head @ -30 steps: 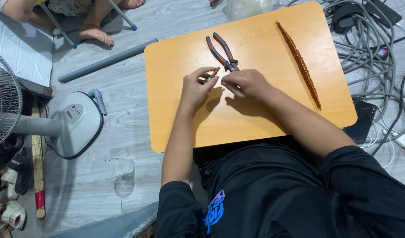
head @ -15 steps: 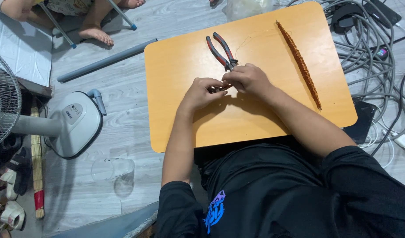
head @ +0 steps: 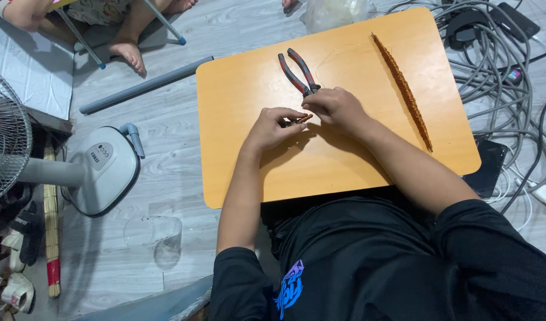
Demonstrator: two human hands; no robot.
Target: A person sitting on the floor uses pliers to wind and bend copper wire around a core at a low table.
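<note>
I had both hands meeting near the middle of the frame over the orange tabletop [head: 344,172]. My left hand [head: 271,126] was pinched shut around a small copper-coloured piece [head: 304,118], thumb and forefinger closed on one end of it, and my right hand [head: 337,107] was curled in a loose fist with its fingertips against the other end (the piece was too small for me to say exactly what it was). It sat just above the board, between the two hands, a little left of centre.

Pliers [head: 299,72] with red and grey handles lay just above my right hand, their jaws almost touching the knuckles, handles splayed toward the upper middle of the frame. A long brown twisted strand [head: 403,92] ran diagonally down the right side of the board, well apart from my hands.

My judgement was that this sort of fine work went best with both wrists resting low on the board, the left grip kept steady while the right did the small movements, and the piece kept in plain sight rather than hidden under the knuckles.

A grey tangle of cables [head: 499,65] filled the upper right, and a fan base [head: 103,169] stood at the left.
</note>
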